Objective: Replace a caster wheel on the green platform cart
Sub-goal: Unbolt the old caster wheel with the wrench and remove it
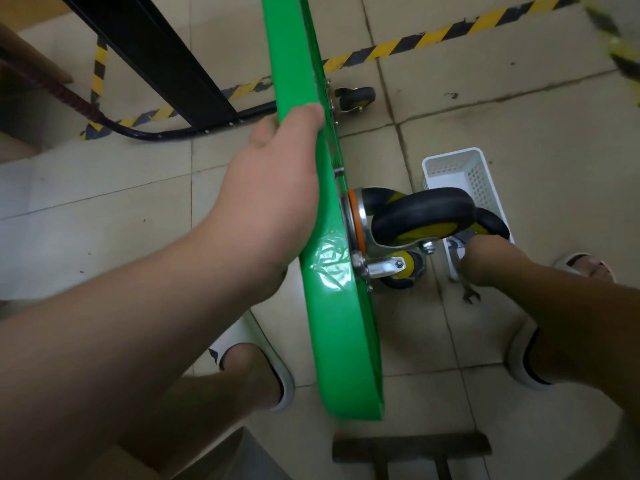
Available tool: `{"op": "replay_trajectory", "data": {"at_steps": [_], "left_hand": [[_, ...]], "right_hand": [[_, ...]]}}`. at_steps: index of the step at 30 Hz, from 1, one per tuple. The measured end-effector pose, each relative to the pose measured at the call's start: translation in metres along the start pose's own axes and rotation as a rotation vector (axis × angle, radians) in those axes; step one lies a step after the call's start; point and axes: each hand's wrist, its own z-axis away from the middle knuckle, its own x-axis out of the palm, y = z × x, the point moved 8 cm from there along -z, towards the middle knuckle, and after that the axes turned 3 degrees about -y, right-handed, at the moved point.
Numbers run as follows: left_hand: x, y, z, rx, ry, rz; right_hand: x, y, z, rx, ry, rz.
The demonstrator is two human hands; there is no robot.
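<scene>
The green platform cart (332, 323) stands on its edge, deck to the left and underside to the right. My left hand (277, 188) grips its upper rim, fingers curled over the edge. A black and yellow caster wheel (419, 220) sticks out from the underside on a silver bracket, with a smaller caster (398, 270) just below it. Another caster (356, 98) shows farther up the cart. My right hand (498, 261) grips a metal wrench (469, 294) beside the caster; its open jaw points down past my fist.
A white perforated basket (464, 174) sits on the tile floor behind the casters. A black frame and cable (156, 57) run at the upper left. Yellow and black hazard tape (433, 36) crosses the floor. My slippered feet flank the cart. A dark stool edge (412, 445) lies at the bottom.
</scene>
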Motion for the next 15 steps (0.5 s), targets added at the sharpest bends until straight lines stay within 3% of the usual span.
{"op": "replay_trajectory", "data": {"at_steps": [5, 12, 15], "left_hand": [[0.002, -0.003, 0.005, -0.064, -0.027, 0.023], [0.003, 0.000, 0.004, -0.029, -0.033, 0.045], [0.004, -0.001, 0.004, -0.027, -0.044, 0.039]], "right_hand": [[-0.015, -0.001, 0.016, -0.014, 0.029, -0.029], [-0.059, -0.013, 0.046, -0.120, 0.116, 0.232], [-0.079, -0.012, 0.063, -0.123, 0.105, 0.239]]}}
